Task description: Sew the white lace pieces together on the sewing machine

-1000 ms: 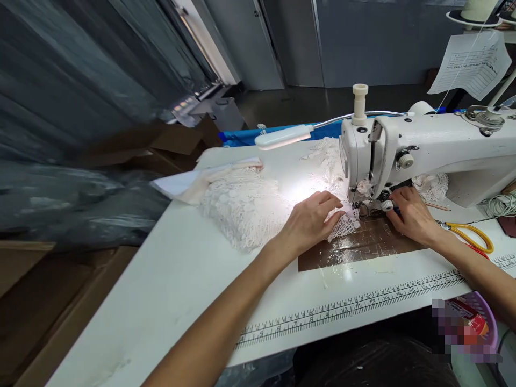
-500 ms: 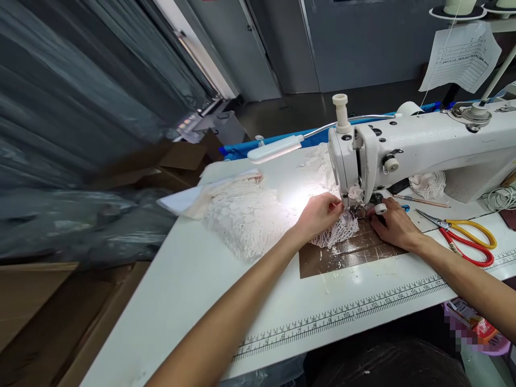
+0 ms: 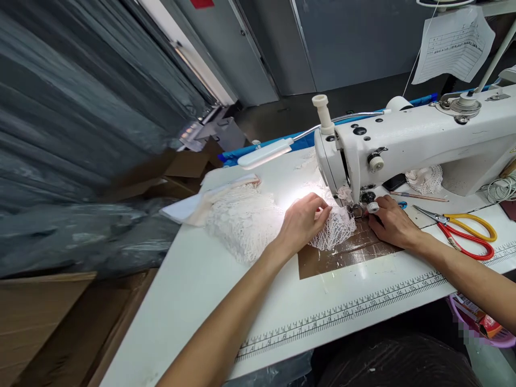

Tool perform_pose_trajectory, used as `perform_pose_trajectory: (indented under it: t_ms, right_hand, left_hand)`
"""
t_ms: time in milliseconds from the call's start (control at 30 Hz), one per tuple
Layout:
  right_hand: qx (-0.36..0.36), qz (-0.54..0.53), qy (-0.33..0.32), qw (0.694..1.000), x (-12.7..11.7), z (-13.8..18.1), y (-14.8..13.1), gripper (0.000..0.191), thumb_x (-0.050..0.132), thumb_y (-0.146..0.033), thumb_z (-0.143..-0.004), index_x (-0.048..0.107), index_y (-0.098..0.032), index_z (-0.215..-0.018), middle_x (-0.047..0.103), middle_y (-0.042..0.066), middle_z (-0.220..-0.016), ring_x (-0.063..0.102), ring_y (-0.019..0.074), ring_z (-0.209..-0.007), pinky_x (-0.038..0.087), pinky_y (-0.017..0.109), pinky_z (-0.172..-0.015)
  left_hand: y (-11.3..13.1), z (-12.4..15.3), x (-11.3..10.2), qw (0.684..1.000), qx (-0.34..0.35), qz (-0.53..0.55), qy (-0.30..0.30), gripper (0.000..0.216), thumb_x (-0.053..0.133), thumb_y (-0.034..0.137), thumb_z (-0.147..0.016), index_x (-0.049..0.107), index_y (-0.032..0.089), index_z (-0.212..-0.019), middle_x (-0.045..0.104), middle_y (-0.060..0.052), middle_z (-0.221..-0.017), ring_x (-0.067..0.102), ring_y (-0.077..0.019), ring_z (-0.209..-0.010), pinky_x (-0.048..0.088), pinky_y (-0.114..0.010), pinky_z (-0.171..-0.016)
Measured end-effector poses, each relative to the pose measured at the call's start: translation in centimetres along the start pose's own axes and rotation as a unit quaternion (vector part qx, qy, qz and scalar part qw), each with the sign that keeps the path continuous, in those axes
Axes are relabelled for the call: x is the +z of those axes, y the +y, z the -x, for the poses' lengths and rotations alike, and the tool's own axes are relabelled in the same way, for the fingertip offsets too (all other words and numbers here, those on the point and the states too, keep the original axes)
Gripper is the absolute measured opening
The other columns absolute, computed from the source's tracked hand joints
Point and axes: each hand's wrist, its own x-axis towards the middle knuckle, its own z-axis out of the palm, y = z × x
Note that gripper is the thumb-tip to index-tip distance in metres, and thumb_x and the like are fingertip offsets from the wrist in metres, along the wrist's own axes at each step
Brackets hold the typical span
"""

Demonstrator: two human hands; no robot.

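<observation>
Left hand [image 3: 304,220] has shifted slightly away from the sewing machine's [image 3: 407,137] needle end, pinching crumpled white openwork lace [image 3: 334,234] left of it. Right hand [image 3: 392,223] curls beside the needle end; grip cannot be determined. Purple basket [image 3: 504,340], below right of the machine, holds a red packet [image 3: 489,325].

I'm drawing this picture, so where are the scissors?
In the head view, the scissors lie on the right side of the table, just right of the right hand, in front of the sewing machine.
</observation>
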Motion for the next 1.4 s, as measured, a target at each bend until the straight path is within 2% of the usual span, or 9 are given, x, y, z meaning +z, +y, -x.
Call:
perform_pose_trajectory:
  t_ms: [167, 267, 333, 400, 467, 533, 700, 1033, 1400]
  right_hand:
    - [-0.020, -0.021, 0.075, 0.997, 0.1, 0.2, -0.1, 0.021, 0.048, -0.011, -0.087, 0.068, -0.014, -0.089, 0.064, 0.013, -0.091, 0.052, 0.0249, -0.088, 0.047, 0.038, -0.078]
    - [-0.025, -0.033, 0.083, 0.996, 0.1, 0.3, -0.2, 0.022, 0.046, -0.012, -0.089, 0.067, -0.015, -0.090, 0.063, 0.011, -0.088, 0.053, 0.0244, -0.088, 0.047, 0.037, -0.078]
    - [-0.023, -0.033, 0.080, 0.996, 0.2, 0.3, -0.3, 0.021, 0.046, -0.013, -0.089, 0.068, -0.014, -0.090, 0.063, 0.011, -0.087, 0.053, 0.0246, -0.088, 0.048, 0.038, -0.078]
    - [-0.017, -0.031, 0.072, 0.997, 0.3, 0.3, -0.3, 0.020, 0.048, -0.014, -0.088, 0.068, -0.014, -0.089, 0.063, 0.012, -0.087, 0.054, 0.0248, -0.089, 0.048, 0.038, -0.079]
    - [-0.013, -0.033, 0.067, 0.997, 0.4, 0.3, -0.4, 0.019, 0.049, -0.014, -0.087, 0.069, -0.014, -0.089, 0.063, 0.011, -0.087, 0.055, 0.0243, -0.088, 0.049, 0.038, -0.079]
    - [-0.013, -0.037, 0.069, 0.997, 0.3, 0.3, -0.5, 0.019, 0.050, -0.014, -0.087, 0.069, -0.014, -0.088, 0.064, 0.011, -0.088, 0.055, 0.0235, -0.087, 0.049, 0.037, -0.079]
    - [-0.014, -0.052, 0.072, 0.996, -0.1, 0.5, -1.0, 0.019, 0.051, -0.015, -0.089, 0.069, -0.017, -0.091, 0.064, 0.009, -0.091, 0.057, 0.0227, -0.090, 0.050, 0.036, -0.080]
    - [-0.040, -0.033, 0.021, 0.998, 0.6, 0.5, -0.8, 0.032, 0.044, -0.021, -0.095, 0.069, -0.016, -0.114, 0.063, 0.013, -0.099, 0.056, 0.0256, -0.093, 0.051, 0.042, -0.082]
    - [-0.026, -0.060, 0.013, 0.998, 0.5, 0.7, -0.7, 0.028, 0.049, -0.018, -0.092, 0.069, -0.016, -0.112, 0.063, 0.013, -0.105, 0.056, 0.0253, -0.099, 0.051, 0.041, -0.086]
  left_hand:
    - [3.3, 2.5, -1.1, 0.976, 0.112, 0.155, -0.108, 0.022, 0.049, 0.024, -0.096, 0.063, 0.017, -0.081, 0.067, -0.003, -0.080, 0.062, -0.0139, -0.071, 0.053, -0.029, -0.067]
    - [6.2, 4.1, -2.7, 0.899, 0.157, 0.323, -0.251, 0.019, 0.055, 0.021, -0.095, 0.066, 0.018, -0.080, 0.070, -0.001, -0.082, 0.066, -0.0108, -0.074, 0.055, -0.024, -0.069]
    - [7.1, 4.7, -3.4, 0.856, 0.190, 0.366, -0.311, 0.010, 0.064, 0.025, -0.092, 0.070, 0.018, -0.096, 0.073, -0.003, -0.095, 0.069, -0.0123, -0.083, 0.057, -0.024, -0.076]
    - [6.7, 4.5, -3.2, 0.881, 0.193, 0.334, -0.272, 0.017, 0.064, 0.027, -0.093, 0.070, 0.018, -0.106, 0.073, -0.005, -0.102, 0.069, -0.0137, -0.089, 0.058, -0.026, -0.079]
    - [5.1, 3.6, -2.1, 0.942, 0.176, 0.230, -0.169, 0.018, 0.056, 0.025, -0.097, 0.070, 0.017, -0.105, 0.072, -0.007, -0.102, 0.068, -0.0147, -0.090, 0.059, -0.028, -0.078]
    - [3.2, 2.6, -0.5, 0.975, 0.174, 0.115, -0.079, 0.022, 0.050, 0.024, -0.098, 0.069, 0.016, -0.107, 0.070, -0.009, -0.101, 0.067, -0.0173, -0.091, 0.059, -0.033, -0.077]
    - [0.5, 1.0, 2.0, 0.976, 0.212, 0.033, -0.040, 0.027, 0.044, 0.026, -0.100, 0.068, 0.013, -0.103, 0.068, -0.009, -0.096, 0.065, -0.0175, -0.087, 0.057, -0.033, -0.075]
    - [0.9, 0.7, 1.9, 0.953, 0.280, -0.114, 0.001, 0.034, 0.040, 0.026, -0.103, 0.067, 0.018, -0.084, 0.071, -0.001, -0.085, 0.065, -0.0140, -0.071, 0.041, -0.029, -0.061]
    - [1.2, 1.4, 2.9, 0.958, 0.236, -0.085, 0.136, 0.017, 0.050, 0.020, -0.098, 0.064, 0.015, -0.089, 0.071, -0.003, -0.087, 0.063, -0.0117, -0.067, 0.042, -0.028, -0.055]
